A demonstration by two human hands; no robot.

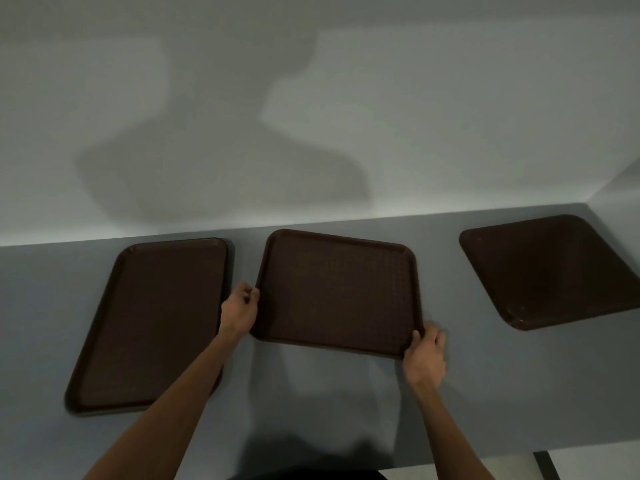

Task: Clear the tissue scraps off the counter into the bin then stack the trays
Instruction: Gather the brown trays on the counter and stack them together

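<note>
The left hand (240, 311) grips the left rim of the middle tray (339, 292), about halfway along that side. Its fingers (250, 292) are curled over the edge, and the wrist lies in the gap to the left tray (152, 323). The right hand (424, 358) holds the same tray at its near right corner. The thumb (415, 338) lies on top of the rim and the other fingers are curled round the outside of the corner. Both hands are closed on this one tray and hold nothing else.

The middle tray is dark brown with a patterned floor and a raised rim. It sits askew, with its far edge sloping down to the right. Whether it is lifted off the counter (519, 393) or rests on it cannot be told.

The left tray lies flat just beside it. Its long side runs from near to far, and the left forearm crosses over its near right corner. The right tray (550, 268) lies well apart toward the far right, turned cornerwise, and its right end runs out of view. All three trays are the same brown.

The counter is grey and runs left to right against a pale wall (450, 116). A broad shadow falls on the wall behind the left and middle trays.
</note>
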